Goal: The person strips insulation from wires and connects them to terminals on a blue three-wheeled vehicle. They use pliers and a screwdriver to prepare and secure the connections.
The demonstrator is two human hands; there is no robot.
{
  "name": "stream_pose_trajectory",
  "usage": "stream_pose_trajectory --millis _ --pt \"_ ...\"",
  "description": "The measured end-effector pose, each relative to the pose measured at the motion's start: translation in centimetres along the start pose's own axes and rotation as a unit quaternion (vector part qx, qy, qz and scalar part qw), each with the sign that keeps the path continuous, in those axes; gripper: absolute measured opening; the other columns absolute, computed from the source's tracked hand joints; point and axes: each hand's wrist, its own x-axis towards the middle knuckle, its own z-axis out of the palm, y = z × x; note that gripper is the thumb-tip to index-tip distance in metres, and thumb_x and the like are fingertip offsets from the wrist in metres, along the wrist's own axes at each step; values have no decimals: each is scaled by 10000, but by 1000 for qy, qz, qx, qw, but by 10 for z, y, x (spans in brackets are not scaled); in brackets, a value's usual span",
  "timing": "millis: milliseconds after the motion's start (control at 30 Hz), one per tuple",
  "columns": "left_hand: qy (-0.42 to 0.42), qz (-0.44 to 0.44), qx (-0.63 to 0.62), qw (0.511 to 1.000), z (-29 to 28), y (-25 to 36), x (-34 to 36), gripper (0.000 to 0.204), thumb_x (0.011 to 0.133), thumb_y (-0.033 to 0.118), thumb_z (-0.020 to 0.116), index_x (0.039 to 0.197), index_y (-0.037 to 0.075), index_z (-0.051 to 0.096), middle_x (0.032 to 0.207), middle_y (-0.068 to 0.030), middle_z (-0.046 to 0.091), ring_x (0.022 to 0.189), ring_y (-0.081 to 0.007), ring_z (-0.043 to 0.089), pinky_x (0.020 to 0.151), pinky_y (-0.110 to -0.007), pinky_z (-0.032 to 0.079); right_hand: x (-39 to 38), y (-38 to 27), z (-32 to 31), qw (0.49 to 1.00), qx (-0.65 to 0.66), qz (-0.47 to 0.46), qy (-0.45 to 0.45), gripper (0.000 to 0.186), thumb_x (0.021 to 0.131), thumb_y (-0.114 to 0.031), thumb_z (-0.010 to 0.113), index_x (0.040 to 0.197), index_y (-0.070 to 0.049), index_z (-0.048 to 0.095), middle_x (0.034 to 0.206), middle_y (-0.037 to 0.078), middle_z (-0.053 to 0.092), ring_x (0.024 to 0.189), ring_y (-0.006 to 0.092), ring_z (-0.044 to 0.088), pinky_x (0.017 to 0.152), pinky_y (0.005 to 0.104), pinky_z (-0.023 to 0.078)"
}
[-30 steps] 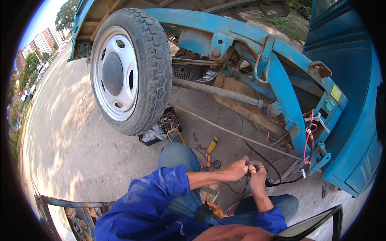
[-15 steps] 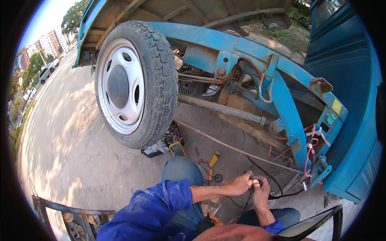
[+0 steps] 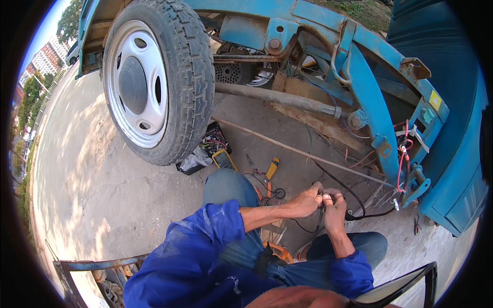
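Note:
My left hand (image 3: 306,201) and my right hand (image 3: 335,206) meet low in front of me, fingertips pinched together. A thin black wire (image 3: 319,222) hangs from between them, and both hands appear closed on it; its end is hidden by the fingers. Just right of my right hand lies the end of a thicker black cable (image 3: 354,216), which curves up toward the blue vehicle frame (image 3: 375,131). On the ground left of my hands are a small round black part (image 3: 279,193) and a yellow-and-black tool (image 3: 272,167).
A large wheel (image 3: 159,77) stands at the upper left. Beside it sit a yellow multimeter (image 3: 224,160) and a dark box of tools (image 3: 218,137). A long thin rod (image 3: 298,150) crosses beyond my hands. Red wires (image 3: 405,146) hang at the right, with pliers (image 3: 416,225) on the ground below.
The whole view has shifted, so the wheel and tools appear higher and more of my legs shows. Both hands stay pinched together in nearly the same place.

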Motion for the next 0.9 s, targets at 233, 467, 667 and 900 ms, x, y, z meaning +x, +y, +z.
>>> stream_pose_trajectory --millis 233,467,667,900 --pt "12 -7 23 1000 3 -11 10 271 1037 203 474 1192 -12 528 1027 -179 680 985 -289 677 883 -414 504 10 11 -2 999 -31 -17 0 107 1020 -29 580 1083 16 654 885 49 677 745 103 585 682 266 498" --pt "20 3 45 999 5 -10 16 265 1041 216 485 1197 9 542 1019 -162 694 962 -277 672 872 -395 503 11 4 -5 997 -70 -12 15 131 1015 -50 594 1091 27 668 914 59 689 765 97 602 689 273 514" --pt "2 -14 31 999 7 -4 18 284 1040 239 499 1198 9 552 1039 -174 695 993 -284 668 884 -393 496 12 3 -10 999 -51 0 17 147 1017 -51 591 1105 37 669 918 67 697 762 100 612 692 268 519" --pt "-4 -68 56 996 3 19 12 336 1036 285 511 1222 13 574 1127 -194 674 1080 -309 648 937 -411 479 10 5 -12 1000 -19 -4 14 149 1018 -46 587 1115 39 660 922 67 694 761 101 617 692 269 525"
